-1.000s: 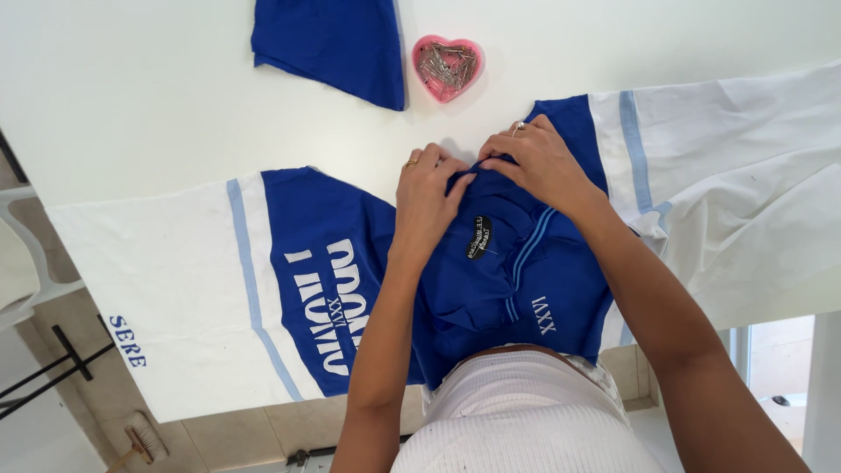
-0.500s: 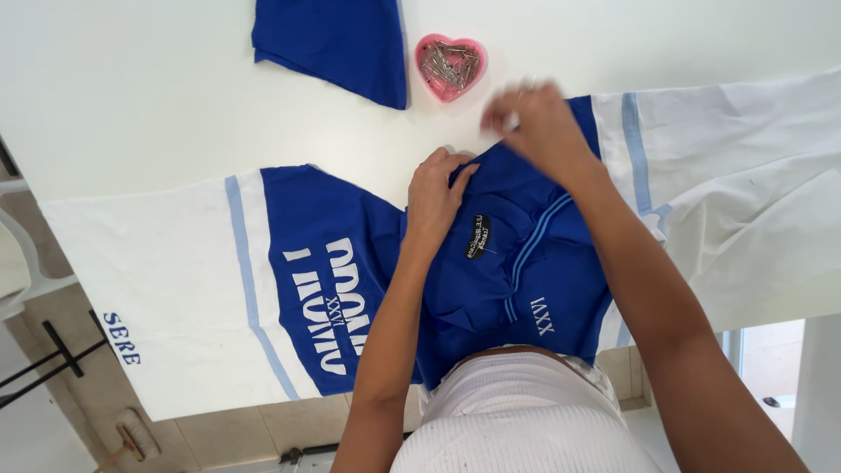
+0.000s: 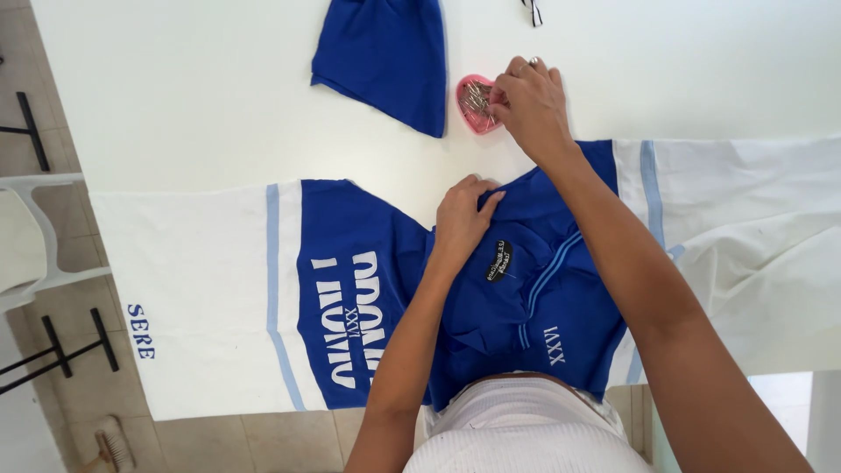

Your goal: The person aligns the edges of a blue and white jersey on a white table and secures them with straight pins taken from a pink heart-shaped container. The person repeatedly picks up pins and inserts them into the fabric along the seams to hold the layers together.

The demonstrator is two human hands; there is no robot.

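Since a second ago the right hand (image 3: 528,103) has left the blue fabric and travelled up the table (image 3: 219,96) to the pink heart-shaped pin dish (image 3: 475,103); the left hand (image 3: 462,219) has stayed on the cloth.

Spread across the table is a large white and blue garment (image 3: 350,289) with a pale stripe and white lettering on its blue band, its white ends running off to both sides. Over its middle lies a folded blue piece (image 3: 534,307) with a small dark label and thin pale stripes. A separate blue scrap (image 3: 385,57) lies at the far edge, just beside the pin dish.

As for progress, I judge the pinning of the blue piece to be under way rather than finished: one fold is held in place by hand, I can make out no pins set along its edge, and a fresh pin is only now being fetched.

Left arm reaches straight forward from the body, hand palm down, fingers curled and pressing the top edge of the blue piece flat; it grips nothing beyond the cloth itself.

Right arm stretches diagonally further out, wrist bent down over the dish, fingertips pinched together among the pins. Whether a pin is already caught between them I cannot tell.
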